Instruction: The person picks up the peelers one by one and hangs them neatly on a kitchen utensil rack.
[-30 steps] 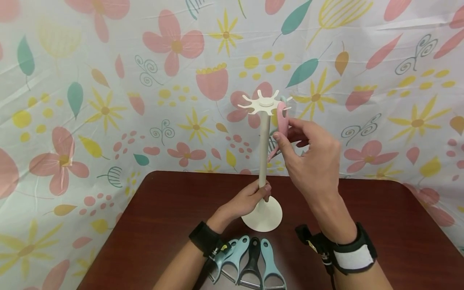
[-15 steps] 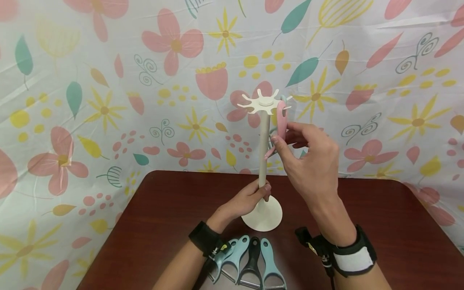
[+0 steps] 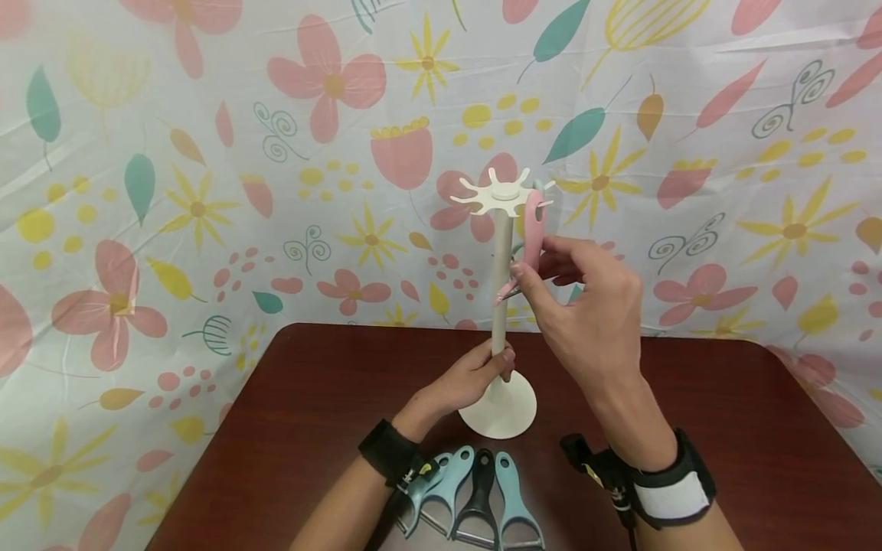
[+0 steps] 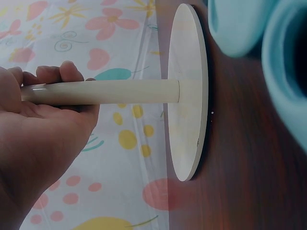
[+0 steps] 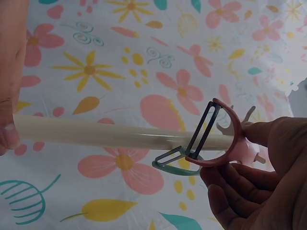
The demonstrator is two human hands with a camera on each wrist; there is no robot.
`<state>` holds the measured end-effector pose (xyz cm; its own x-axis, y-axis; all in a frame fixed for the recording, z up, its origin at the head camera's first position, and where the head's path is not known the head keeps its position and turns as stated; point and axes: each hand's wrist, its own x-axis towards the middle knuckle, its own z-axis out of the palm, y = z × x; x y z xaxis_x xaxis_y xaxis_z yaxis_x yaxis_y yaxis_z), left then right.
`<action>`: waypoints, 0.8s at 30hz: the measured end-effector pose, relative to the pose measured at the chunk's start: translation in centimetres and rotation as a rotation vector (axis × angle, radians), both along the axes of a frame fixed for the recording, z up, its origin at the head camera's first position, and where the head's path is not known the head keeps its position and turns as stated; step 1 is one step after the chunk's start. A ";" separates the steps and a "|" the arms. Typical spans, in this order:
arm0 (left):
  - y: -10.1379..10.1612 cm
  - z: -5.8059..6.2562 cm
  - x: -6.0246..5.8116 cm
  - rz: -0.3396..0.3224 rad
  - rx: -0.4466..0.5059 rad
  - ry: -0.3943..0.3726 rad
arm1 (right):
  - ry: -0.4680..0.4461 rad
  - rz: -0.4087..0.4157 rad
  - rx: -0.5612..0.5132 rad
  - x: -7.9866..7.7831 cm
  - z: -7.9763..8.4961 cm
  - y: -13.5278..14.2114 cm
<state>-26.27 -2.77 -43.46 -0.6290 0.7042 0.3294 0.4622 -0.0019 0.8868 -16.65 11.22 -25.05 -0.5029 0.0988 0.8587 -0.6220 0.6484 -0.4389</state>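
A cream stand [image 3: 501,306] rises from a round base [image 3: 506,417] to a ring of hooks [image 3: 501,197]. My left hand [image 3: 475,376] grips its post low down, fingers curled round it, as the left wrist view also shows. Up at the hooks, my right hand [image 3: 589,298] pinches a pink peeler [image 3: 534,229] between thumb and fingers. The holed end of its handle overlaps a hook, and its blade end points down toward the post. Behind it hangs a teal peeler [image 5: 175,165], mostly hidden in the head view.
Several peelers lie fanned at the table's near edge: teal ones, among them a right-hand teal peeler [image 3: 513,497], and a black peeler [image 3: 482,490]. The dark red-brown table [image 3: 331,398] backs onto a flowered cloth [image 3: 227,191].
The pink peeler's blade end has swung left, across the post, while its top stays at the hook. My right fingers have shifted slightly left and down with it. The left hand holds still.
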 end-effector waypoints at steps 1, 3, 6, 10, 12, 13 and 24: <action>0.0 0.0 0.0 -0.001 -0.001 0.001 | -0.003 -0.003 0.002 -0.1 -0.1 0.1; 0.0 0.0 0.0 0.000 0.000 0.002 | -0.010 -0.006 0.003 -0.3 -0.4 0.3; 0.1 0.0 0.1 0.003 0.006 -0.004 | -0.018 -0.010 0.006 -0.8 -1.0 0.7; 0.1 0.0 0.1 0.006 0.011 -0.010 | -0.020 -0.011 0.010 -0.9 -1.3 0.9; 0.1 0.0 0.1 0.003 0.015 -0.014 | -0.019 -0.013 0.012 -0.8 -1.3 1.0; 0.1 0.0 0.1 0.004 0.015 -0.014 | -0.021 -0.014 0.012 -0.7 -1.4 1.0; 0.0 -0.1 0.0 0.011 -0.001 -0.009 | -0.059 -0.018 -0.010 1.0 -1.0 1.0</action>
